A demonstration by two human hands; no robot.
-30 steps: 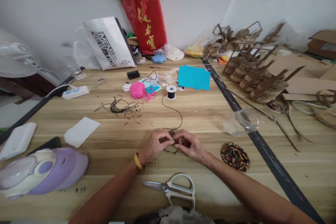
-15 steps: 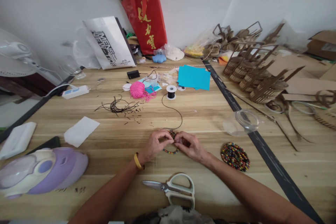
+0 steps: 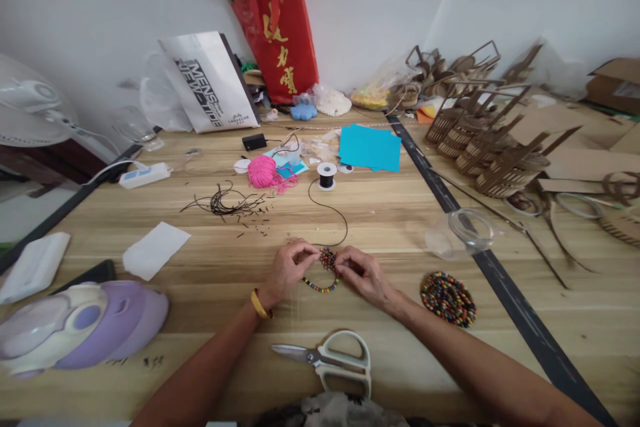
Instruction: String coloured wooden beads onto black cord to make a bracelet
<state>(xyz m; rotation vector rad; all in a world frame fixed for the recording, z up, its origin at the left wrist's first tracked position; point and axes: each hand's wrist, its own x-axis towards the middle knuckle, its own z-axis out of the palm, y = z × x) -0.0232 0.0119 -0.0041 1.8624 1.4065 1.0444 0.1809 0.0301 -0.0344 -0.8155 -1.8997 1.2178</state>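
Note:
Between my two hands is a piece of beadwork, a dark multicoloured cluster with a loop of beads hanging toward me. My left hand pinches its left side with thumb and forefinger. On the right side, my right hand has its fingertips closed on the beads. A black cord curves from behind the beadwork to a white spool. Nearer me lie scissors with pale handles. To the right sits a coiled heap of coloured beads.
A clear plastic jar lies right of my hands. Black cord offcuts, pink yarn and blue sheets are farther back. At left are white paper and a purple-and-cream device. Small woven baskets stand at right.
My hands have moved apart, the left one shifting left and slightly away from me. More of the bead cluster and its loop now shows between them.

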